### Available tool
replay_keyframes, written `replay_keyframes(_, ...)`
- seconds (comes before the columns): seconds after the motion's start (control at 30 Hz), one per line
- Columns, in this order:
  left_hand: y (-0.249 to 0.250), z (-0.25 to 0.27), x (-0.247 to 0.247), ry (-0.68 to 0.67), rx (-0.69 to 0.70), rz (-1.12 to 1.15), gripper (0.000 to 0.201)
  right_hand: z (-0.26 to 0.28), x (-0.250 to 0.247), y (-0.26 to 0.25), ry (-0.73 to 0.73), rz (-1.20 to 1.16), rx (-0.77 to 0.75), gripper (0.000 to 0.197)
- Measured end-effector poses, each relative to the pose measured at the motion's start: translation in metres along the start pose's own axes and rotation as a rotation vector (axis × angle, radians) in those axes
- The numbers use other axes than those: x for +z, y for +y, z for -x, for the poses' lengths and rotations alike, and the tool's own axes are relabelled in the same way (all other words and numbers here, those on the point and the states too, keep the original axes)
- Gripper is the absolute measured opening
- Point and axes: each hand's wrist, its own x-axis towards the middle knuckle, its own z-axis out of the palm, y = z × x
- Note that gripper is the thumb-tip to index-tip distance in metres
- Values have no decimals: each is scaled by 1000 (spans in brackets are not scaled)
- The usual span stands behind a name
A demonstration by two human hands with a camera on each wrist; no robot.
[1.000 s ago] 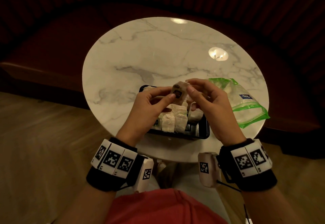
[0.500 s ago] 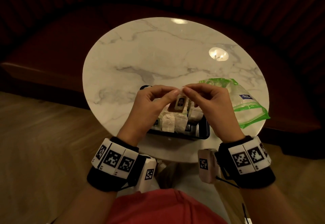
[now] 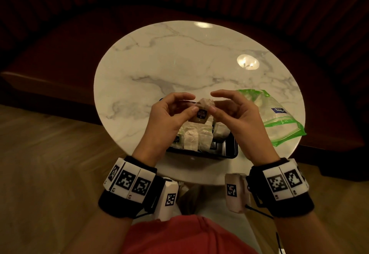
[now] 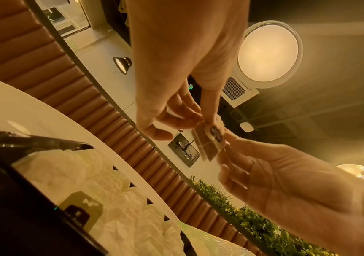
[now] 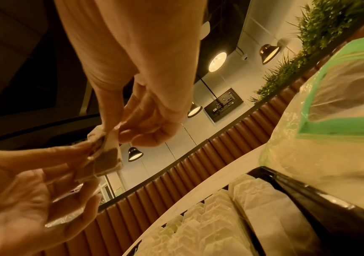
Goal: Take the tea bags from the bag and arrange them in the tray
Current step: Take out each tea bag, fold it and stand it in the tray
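Note:
Both hands hold one tea bag (image 3: 204,105) just above the black tray (image 3: 229,153). My left hand (image 3: 192,104) pinches its left side, and my right hand (image 3: 214,103) pinches its right side. A paper tag (image 3: 201,114) with a dark logo hangs in front of it. In the left wrist view the tea bag (image 4: 209,145) sits between the left hand (image 4: 203,119) and the right hand (image 4: 227,143). The right wrist view shows the tea bag (image 5: 106,159) between the right hand (image 5: 115,129) and the left hand (image 5: 89,149). Several tea bags (image 3: 196,139) stand in rows in the tray.
A clear zip bag (image 3: 279,118) with green edges lies on the round marble table (image 3: 179,64) just right of the tray. The tray sits at the table's near edge. A dark red padded bench (image 3: 60,44) curves round the far side.
The held tea bag dipped toward the tray, then rose a little again. Both index fingers have lifted and spread above it, while the thumbs keep their pinch.

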Motion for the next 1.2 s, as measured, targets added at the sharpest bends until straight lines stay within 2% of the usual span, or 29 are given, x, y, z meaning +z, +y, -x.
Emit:
replay_keyframes(0.17,0,0,1,-10,0,-19,17,0,-1,-2,18,-40,0,29)
replay_keyframes(0.27,-1,1,-1,0,-12,-5,23,0,-1,-3,-2,-49,14,28)
replay_keyframes(0.4,1,1,-1,-48,-7,-9,30,-2,-2,-2,57,-39,5,27)
replay_keyframes(0.57,-2,-1,-2,15,-55,-16,31,0,-1,-2,-1,-51,-7,26)
replay_keyframes(0.7,1,0,1,0,-23,-9,13,-3,0,1,18,-17,-33,26)
replay_keyframes(0.9,1,0,-1,15,19,-1,10,-3,0,1,-50,61,-43,25)
replay_keyframes(1.03,6,4,2,-78,13,-1,6,-5,-2,2,-82,62,-75,23)
replay_keyframes(1.2,1,2,3,-124,-23,22,21,-5,-1,1,-155,11,-92,20)
